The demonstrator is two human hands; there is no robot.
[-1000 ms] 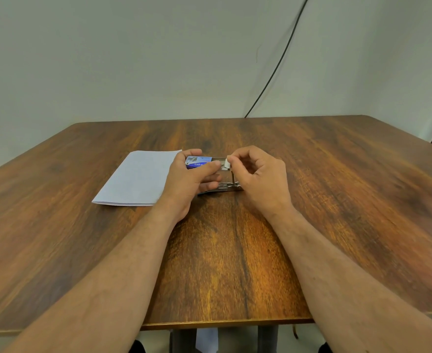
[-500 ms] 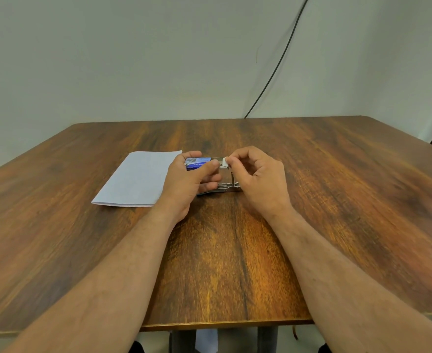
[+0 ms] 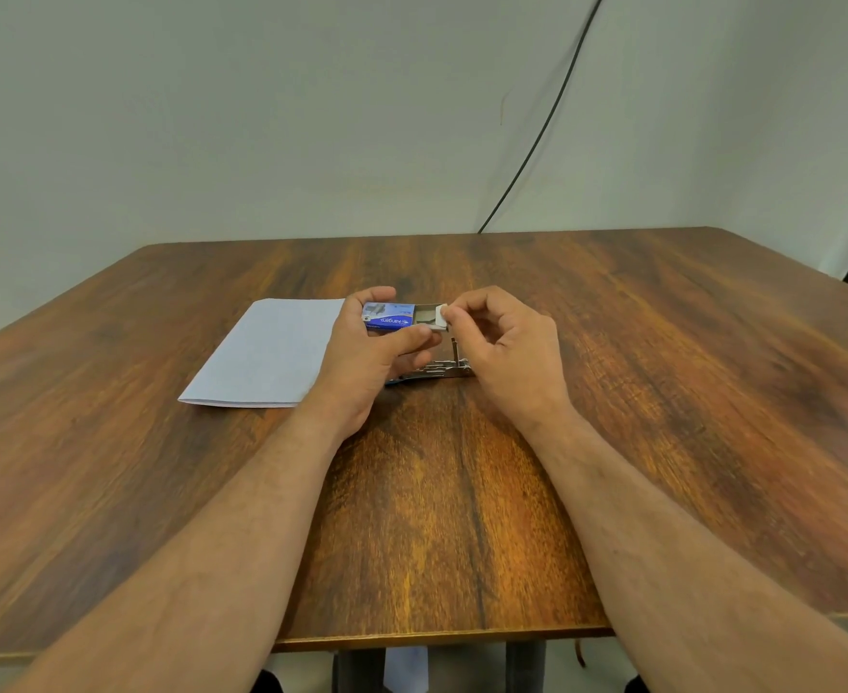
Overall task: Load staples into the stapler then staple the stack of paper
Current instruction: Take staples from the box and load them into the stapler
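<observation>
Treat staple box (image 3: 390, 319) as light, crushable card, gripped by sleeve sides in left hand (image 3: 362, 362) while right hand (image 3: 504, 350) pinches inner tray end at 3 o'clock; opened stapler (image 3: 432, 370) lies beneath on bench (image 3: 662, 392), paper stack (image 3: 267, 355) at 9 o'clock.
</observation>
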